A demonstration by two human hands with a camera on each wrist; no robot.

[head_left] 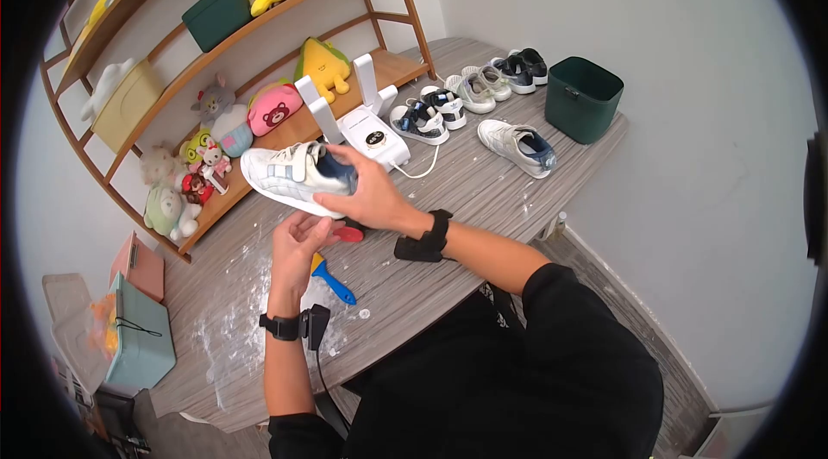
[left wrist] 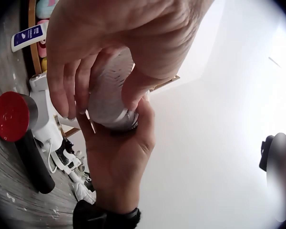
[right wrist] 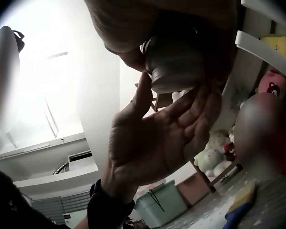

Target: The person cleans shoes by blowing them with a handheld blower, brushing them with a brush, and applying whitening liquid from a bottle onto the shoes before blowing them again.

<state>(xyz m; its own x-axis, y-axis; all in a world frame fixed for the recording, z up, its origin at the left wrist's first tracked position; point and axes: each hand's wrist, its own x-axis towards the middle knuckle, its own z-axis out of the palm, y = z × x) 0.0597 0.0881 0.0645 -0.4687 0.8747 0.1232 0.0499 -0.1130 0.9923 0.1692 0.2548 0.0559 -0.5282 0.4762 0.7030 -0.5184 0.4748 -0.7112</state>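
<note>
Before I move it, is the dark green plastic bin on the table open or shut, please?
Open: no lid covers the bin, and its inner walls show.

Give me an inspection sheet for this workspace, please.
Surface: grey wood-grain table, marked with white smears and specks.
Job's things: white shoe, held up; blue-handled tool and red-faced, black-handled tool on the table.
Clutter: row of shoes, single white-and-blue shoe, green bin, white device.
Hands: right hand grips the held shoe near its opening; left hand holds it from below.
Cables: white cable beside the device; black cable at the left wrist.
Surroundings: wooden shelf with plush toys; teal box; pale wall.
</note>
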